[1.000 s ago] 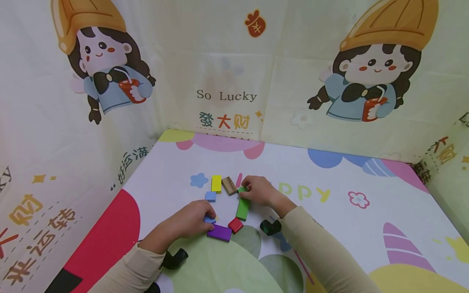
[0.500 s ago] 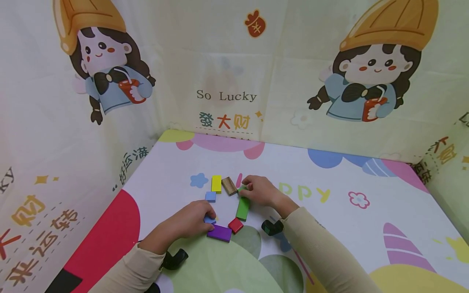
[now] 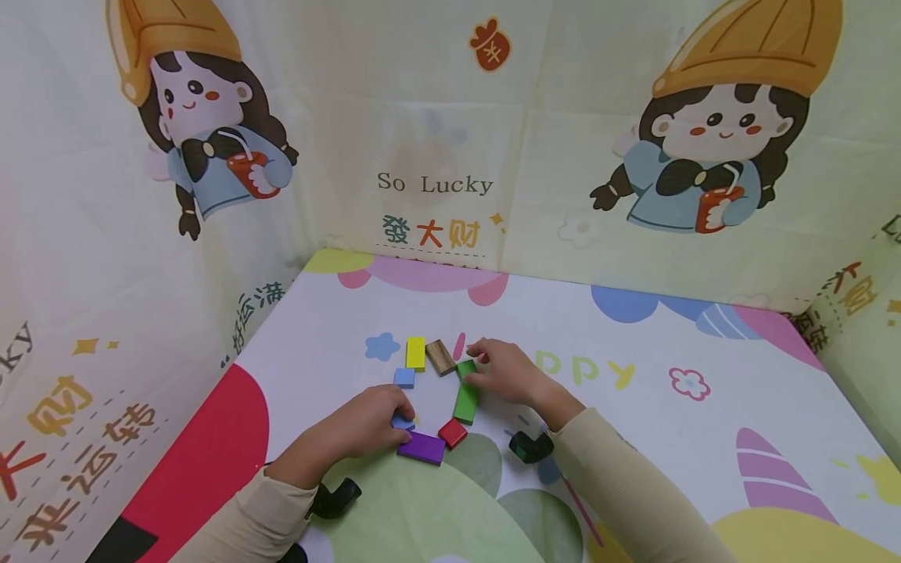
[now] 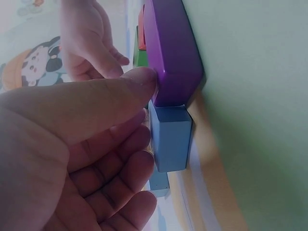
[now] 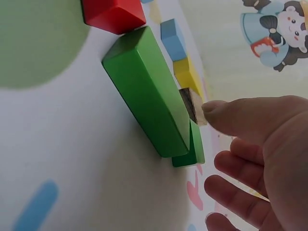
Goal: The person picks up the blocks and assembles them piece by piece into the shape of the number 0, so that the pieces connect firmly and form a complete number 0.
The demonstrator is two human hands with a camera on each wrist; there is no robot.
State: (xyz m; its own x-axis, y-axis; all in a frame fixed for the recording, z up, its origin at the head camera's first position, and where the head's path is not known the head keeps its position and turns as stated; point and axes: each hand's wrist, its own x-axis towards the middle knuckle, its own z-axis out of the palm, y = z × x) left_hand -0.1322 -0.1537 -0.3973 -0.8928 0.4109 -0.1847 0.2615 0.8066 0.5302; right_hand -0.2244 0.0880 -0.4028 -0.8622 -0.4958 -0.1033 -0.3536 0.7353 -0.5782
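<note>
– One small green block is sitting at the long green block's far end, just left of the right hand. Fingers?
– Right's are hanging relaxed, grasping nothing. Long block's axis is running near-to-far. The left hand is lying farther off, thumb touching the purple block, pinching nothing.

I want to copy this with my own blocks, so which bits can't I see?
Nearer blue block: partly covered by the left hand in the head view.
Long green block: upper end partly behind the right hand in the head view.
Purple block: cut off by the left wrist view's top edge.
Red block: cut off by the right wrist view's top edge.
Wooden block: partly behind the long green block in the right wrist view.
</note>
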